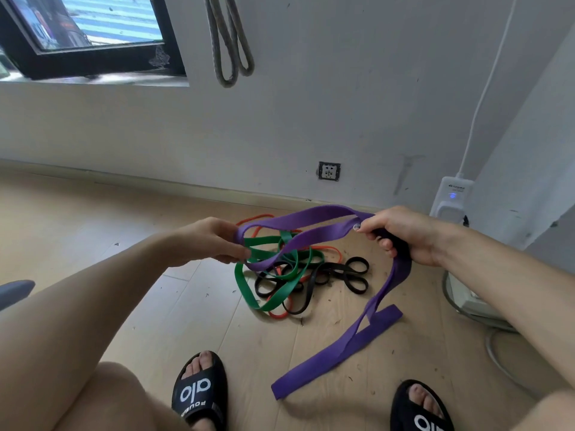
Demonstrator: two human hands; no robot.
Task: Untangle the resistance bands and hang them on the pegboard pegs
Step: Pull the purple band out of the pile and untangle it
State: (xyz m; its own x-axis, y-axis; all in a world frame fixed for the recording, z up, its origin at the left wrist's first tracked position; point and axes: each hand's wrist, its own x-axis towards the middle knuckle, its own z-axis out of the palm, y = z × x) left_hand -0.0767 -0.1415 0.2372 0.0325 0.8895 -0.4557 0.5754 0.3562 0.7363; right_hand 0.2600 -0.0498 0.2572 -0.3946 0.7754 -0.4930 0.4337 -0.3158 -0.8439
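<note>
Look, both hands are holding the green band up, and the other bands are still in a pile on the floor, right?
Not quite. The head view shows the left hand and right hand holding the purple band, not the green one. The green band lies in the pile on the floor with the orange and black bands.

Wall socket (pixel 329 171) nr floor, white power strip (pixel 452 197) w/ cord, window (pixel 90 29) top-left.

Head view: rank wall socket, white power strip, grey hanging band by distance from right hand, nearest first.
From the right hand:
1. White power strip, just right against the wall.
2. Wall socket, up-left on the wall.
3. Grey hanging band, top, high on the wall.
</note>
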